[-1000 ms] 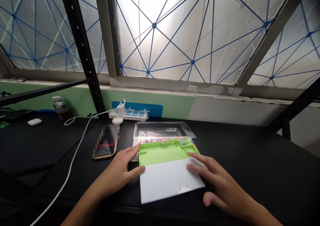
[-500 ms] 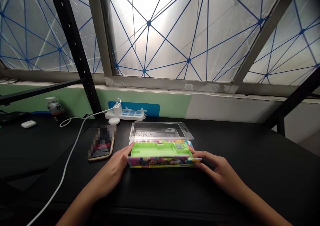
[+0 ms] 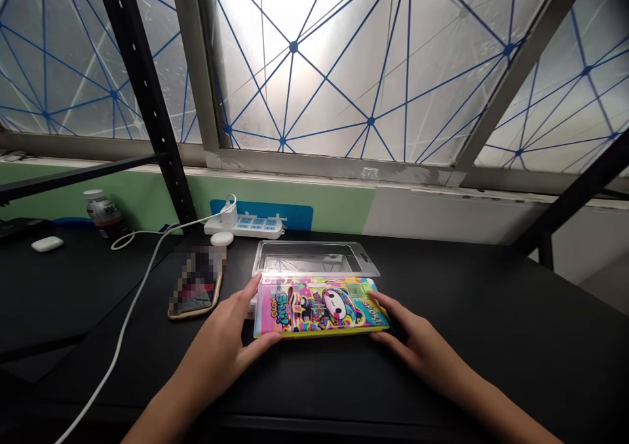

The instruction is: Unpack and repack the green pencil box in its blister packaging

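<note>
A pencil case with a colourful cartoon lid lies in front of me, its lid down. My left hand grips its left end, with the thumb along the near edge and the fingers at the far corner. The right end is between the thumb and fingers of my right hand, which touch its near and far sides. Directly behind the case sits a clear plastic package shell, partly covered by the case.
A phone lies left of the case. Behind it are a small white case and a power strip. A white cable crosses the black table. A bottle and another white case are farther left.
The pencil case's lid has come down over the green inside, which showed before. My left thumb has moved to the near edge, and the case's near side has shifted slightly towards me.
</note>
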{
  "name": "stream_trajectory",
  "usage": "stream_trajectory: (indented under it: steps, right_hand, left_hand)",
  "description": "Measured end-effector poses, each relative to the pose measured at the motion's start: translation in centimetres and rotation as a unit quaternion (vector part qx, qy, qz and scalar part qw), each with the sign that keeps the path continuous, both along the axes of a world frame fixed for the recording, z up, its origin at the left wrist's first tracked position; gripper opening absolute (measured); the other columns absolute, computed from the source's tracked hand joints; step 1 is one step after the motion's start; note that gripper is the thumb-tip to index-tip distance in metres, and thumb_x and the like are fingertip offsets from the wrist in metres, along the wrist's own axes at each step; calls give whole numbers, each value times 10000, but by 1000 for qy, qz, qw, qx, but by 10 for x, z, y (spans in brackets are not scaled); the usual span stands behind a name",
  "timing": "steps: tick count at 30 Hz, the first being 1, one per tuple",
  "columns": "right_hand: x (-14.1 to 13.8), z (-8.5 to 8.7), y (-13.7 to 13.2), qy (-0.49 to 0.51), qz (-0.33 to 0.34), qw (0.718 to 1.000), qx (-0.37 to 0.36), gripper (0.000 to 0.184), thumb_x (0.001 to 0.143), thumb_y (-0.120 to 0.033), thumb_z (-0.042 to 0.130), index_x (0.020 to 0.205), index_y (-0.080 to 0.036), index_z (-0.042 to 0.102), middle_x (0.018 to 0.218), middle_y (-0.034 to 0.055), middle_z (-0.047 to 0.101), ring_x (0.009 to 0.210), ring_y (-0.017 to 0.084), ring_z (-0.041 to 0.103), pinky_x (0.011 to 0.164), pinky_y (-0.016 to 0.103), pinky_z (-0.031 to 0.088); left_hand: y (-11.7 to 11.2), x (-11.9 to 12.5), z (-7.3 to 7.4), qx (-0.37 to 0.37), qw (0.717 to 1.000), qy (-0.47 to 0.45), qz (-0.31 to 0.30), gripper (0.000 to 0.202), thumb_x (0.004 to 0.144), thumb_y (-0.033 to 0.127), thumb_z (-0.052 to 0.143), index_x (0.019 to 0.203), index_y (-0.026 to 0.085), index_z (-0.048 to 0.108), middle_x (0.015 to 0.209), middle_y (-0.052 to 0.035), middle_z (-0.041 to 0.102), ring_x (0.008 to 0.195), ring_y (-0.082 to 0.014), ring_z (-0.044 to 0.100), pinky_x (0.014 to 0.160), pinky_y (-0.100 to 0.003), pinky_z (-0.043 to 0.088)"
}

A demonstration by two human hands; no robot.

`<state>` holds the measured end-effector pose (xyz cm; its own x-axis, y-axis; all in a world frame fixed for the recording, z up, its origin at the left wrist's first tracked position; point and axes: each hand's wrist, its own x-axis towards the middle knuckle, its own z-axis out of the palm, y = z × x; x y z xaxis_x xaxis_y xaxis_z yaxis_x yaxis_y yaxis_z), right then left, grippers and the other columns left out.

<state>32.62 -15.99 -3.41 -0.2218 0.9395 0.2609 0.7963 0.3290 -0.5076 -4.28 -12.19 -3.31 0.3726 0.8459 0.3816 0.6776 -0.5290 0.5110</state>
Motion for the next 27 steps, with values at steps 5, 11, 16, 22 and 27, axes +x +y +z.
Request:
stream_trajectory:
  steps: [5,11,16,22,27]
  right_hand:
    - [4,17,7,61,-47,995,58,540,954,-406,545,1462,-260,438,1473,113,526,1174,292,640,687,317,627]
    - [4,48,76,62,-69,990,104,522,951,-452,534,1416,-215,507,1332,103,645,1098,278,661,866,385,571]
    - [-4,31,118,100,-74,986,111,542,948,-473,511,1418,-201,505,1269,115,681,1059,286,675,907,422,541]
    - [-4,8,114,33,-39,997,56,522,933,-499,519,1390,-247,533,1404,101,598,1236,316,595,1010,469,494]
    - [-1,6,111,0,-4,999,45,549,952,-508,500,1408,-202,518,1474,133,524,1363,305,479,1112,481,405]
  left_hand:
    - [7,32,25,62,998,-31,8,851,868,497,695,1543,272,229,1586,-142,329,1465,-334,302,1156,-505,333]
    - [80,62,71,59,998,-16,28,700,892,497,665,1456,171,406,1457,-171,500,1374,-345,434,1106,-494,380]
    - [120,60,65,24,998,41,50,701,894,508,642,1446,131,434,1459,-164,512,1366,-316,447,1111,-422,382]
    - [116,51,44,-35,980,185,70,762,917,566,531,1521,141,346,1535,-170,427,1464,-367,285,1107,-489,368]
    - [116,52,40,-103,955,266,83,775,945,670,364,1531,163,345,1602,-202,282,1495,-365,210,1079,-566,370]
